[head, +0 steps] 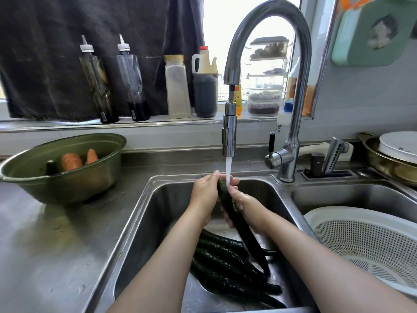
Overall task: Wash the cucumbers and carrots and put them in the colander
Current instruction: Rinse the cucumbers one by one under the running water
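Both hands [204, 195] clasping cucumber [239, 220]

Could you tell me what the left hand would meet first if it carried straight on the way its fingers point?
Probably the thin white water stream just past the left hand; beyond that, the steel sink's back wall, though depth is unclear.

- Location: home kitchen.
- Steel double sink [144, 213] set into a steel worktop [56, 245], with gooseneck tap [266, 30] running.
- Sauce and oil bottles [204, 86] on the windowsill.
- Knife block [325, 170] and stacked dishes [399, 147] beside the sink.
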`<state>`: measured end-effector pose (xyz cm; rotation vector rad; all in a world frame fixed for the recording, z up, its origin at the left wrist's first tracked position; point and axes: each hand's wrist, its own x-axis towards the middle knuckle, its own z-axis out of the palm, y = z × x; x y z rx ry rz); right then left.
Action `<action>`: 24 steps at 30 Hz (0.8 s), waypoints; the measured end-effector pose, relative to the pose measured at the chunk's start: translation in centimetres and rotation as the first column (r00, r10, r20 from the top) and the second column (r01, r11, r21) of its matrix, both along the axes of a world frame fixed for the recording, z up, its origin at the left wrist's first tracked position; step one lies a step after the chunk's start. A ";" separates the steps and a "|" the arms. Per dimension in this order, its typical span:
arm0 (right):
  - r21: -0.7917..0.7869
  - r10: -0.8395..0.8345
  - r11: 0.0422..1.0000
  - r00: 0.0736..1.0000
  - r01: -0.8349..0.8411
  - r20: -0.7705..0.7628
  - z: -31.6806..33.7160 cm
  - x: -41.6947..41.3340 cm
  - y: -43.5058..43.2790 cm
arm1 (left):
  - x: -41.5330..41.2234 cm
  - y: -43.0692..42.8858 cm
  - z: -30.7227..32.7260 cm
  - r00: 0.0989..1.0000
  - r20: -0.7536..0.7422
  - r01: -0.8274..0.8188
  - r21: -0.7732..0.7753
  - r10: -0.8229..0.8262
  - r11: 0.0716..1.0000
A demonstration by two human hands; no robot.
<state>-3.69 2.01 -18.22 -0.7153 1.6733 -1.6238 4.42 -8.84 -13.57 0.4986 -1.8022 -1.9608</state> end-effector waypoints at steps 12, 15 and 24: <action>-0.023 -0.016 1.000 1.000 0.017 0.024 0.2 -0.2 0.1 | 0.6 -1.2 -0.2 0.993 -0.068 0.102 0.051 -0.099 0.993; -0.051 -0.033 0.998 0.999 0.032 -0.031 0.3 0.0 0.2 | 0.1 -0.7 0.0 0.999 -0.026 -0.037 0.107 0.040 0.994; -0.106 -0.076 0.992 0.993 0.066 -0.087 0.6 -0.1 0.4 | 0.1 -0.5 -0.8 0.990 0.123 0.109 -0.375 -0.067 0.921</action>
